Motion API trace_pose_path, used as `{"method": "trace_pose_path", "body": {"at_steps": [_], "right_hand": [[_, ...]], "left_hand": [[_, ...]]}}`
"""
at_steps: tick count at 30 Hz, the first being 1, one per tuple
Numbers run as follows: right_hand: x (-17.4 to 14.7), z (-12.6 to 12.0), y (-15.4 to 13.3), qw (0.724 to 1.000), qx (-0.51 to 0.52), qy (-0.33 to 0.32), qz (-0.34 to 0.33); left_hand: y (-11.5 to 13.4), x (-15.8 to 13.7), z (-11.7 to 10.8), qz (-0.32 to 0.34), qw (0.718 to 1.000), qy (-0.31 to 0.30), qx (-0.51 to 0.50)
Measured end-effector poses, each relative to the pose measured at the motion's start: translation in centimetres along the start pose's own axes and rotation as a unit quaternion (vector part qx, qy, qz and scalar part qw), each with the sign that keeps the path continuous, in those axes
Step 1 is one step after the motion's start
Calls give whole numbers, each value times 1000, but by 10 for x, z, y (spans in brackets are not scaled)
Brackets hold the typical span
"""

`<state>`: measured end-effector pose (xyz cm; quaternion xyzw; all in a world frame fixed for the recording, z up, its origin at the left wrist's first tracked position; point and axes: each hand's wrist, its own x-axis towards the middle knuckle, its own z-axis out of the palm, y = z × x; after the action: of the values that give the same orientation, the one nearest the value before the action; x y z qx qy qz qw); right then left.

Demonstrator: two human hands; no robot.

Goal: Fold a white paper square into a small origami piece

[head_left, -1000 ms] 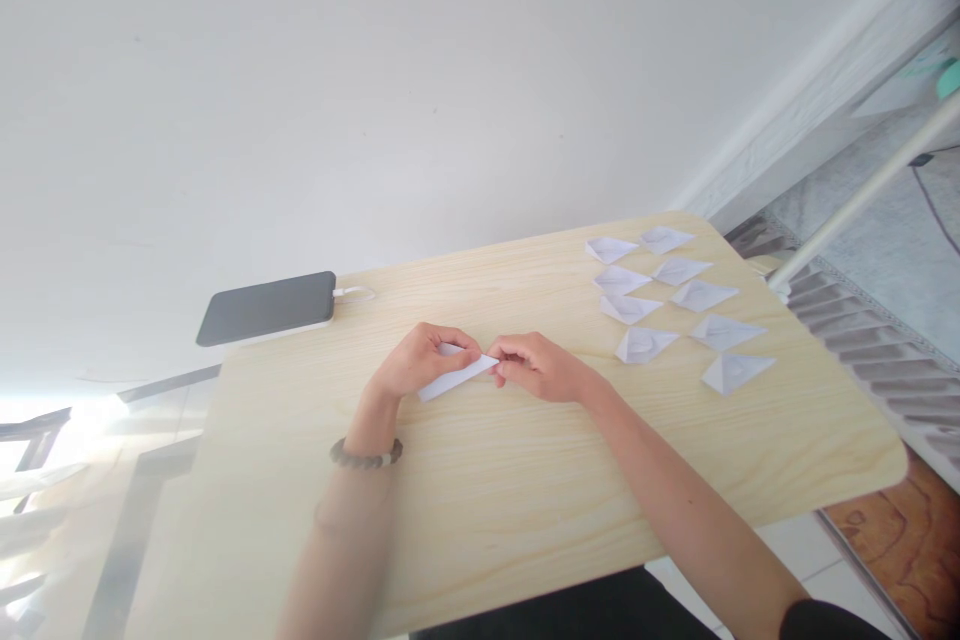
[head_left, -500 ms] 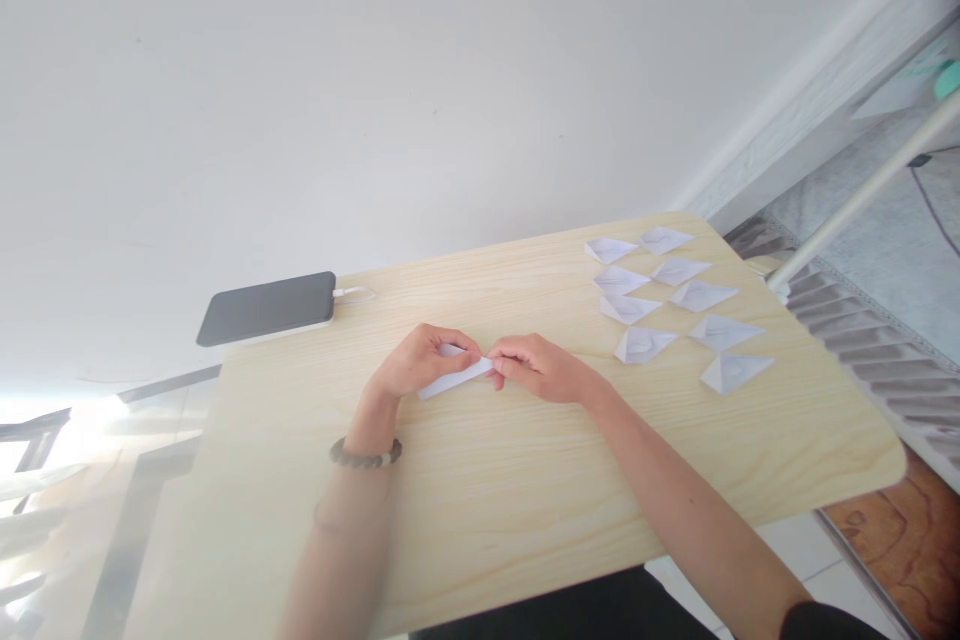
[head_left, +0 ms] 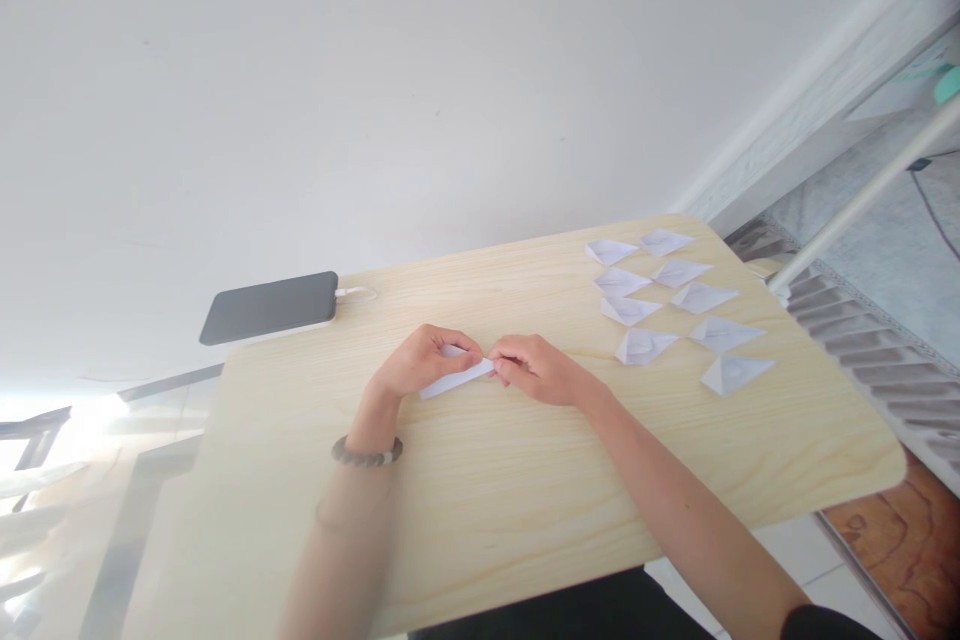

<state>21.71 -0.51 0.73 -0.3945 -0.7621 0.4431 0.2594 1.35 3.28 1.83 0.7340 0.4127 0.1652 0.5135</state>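
Note:
A folded piece of white paper (head_left: 455, 381) lies low over the middle of the wooden table (head_left: 525, 480). My left hand (head_left: 424, 360), with a dark bead bracelet at the wrist, is closed on its upper side, thumb and fingers pinching it near the right end. At that narrow right tip, the fingertips of my right hand (head_left: 536, 370) pinch the paper. Both hands' fingertips almost meet there, and they hide part of the tip. Several folded white paper boats (head_left: 646, 346) stand in two rows to the right of my right hand.
A dark power bank or phone (head_left: 270, 308) with a short white cable (head_left: 356, 293) lies at the table's back left edge. Behind the table rises a white wall (head_left: 450, 100). A pale pole (head_left: 862, 195) slants past the right side.
The right fingers have shifted slightly at the paper's tip. Otherwise the hands and the paper stay almost where they were; the view has moved a little.

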Motion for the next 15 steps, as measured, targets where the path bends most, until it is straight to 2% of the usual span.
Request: {"method": "trace_pose_path", "body": {"at_steps": [3, 6, 9, 12, 15], "right_hand": [[-1, 0, 1, 1000, 11, 6, 0], [0, 5, 1, 998, -17, 57, -8], [2, 8, 4, 989, -50, 138, -14], [2, 5, 7, 971, -81, 227, 5], [1, 0, 10, 956, -94, 275, 26]], "left_hand": [[-1, 0, 1, -2, 1000, 3, -12], [0, 0, 3, -11, 999, 20, -32], [1, 0, 5, -15, 994, 66, -91], [-1, -3, 6, -18, 973, 123, -192], [-6, -7, 7, -22, 955, 185, -232]]}}
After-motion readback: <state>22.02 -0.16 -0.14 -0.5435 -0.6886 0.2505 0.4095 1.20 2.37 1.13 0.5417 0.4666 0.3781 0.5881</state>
